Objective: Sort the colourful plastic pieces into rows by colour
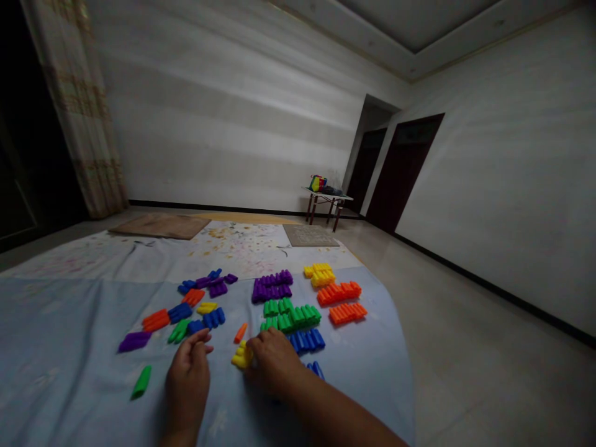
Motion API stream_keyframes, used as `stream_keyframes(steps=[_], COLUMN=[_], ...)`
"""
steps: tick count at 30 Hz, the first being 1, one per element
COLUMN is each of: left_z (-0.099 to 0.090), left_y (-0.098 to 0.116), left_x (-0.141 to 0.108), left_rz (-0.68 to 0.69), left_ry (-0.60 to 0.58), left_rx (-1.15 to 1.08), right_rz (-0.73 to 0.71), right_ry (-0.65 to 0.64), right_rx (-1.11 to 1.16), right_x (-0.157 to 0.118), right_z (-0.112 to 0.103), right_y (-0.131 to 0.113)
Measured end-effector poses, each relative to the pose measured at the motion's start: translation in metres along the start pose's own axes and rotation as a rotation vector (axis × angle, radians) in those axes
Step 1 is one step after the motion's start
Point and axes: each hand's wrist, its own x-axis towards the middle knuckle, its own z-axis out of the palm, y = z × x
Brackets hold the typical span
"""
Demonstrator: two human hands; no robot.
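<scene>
Any markings on the grey-brown rectangular mat point(311, 236) at the table's far edge are too small to be read. A cluster of short, yellow, plastic-looking tubes point(239, 356) is held at its right end by the narrowly closed fingers of the right hand point(274, 360), above the pale blue cloth point(363, 372) of the table. Its tubes are laid side by side, their long axes pointed roughly left to right. How many are covered by the fingers cannot be told. Just beyond it, a single slim orange tube point(240, 333) is slanted away and to the right; a tapered green tube point(141, 382), left of the left hand point(189, 372), is slanted likewise. The left hand's fingers are loosely curled, with a small gap left at the thumb, near clustered blue tubes point(214, 318). A row of dark blue tubes point(307, 341) is partly hidden by the right hand, and more blue tubes point(317, 370) are mostly covered by the forearm. Both forearms are cut off by the lower edge of the view.
</scene>
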Motion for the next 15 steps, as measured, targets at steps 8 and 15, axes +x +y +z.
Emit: stream_keyframes(steps=[8, 15], left_z=[0.0, 0.0], left_y=[0.001, 0.007], left_x=[0.001, -0.001], left_rz=[-0.018, -0.064], left_ry=[-0.017, -0.002], left_rx=[0.016, 0.055], right_rz=[-0.01, 0.137], right_ry=[0.096, 0.213], right_rx=[0.165, 0.226], right_x=[-0.01, -0.016], right_z=[-0.017, -0.058], right_y=[0.004, 0.055])
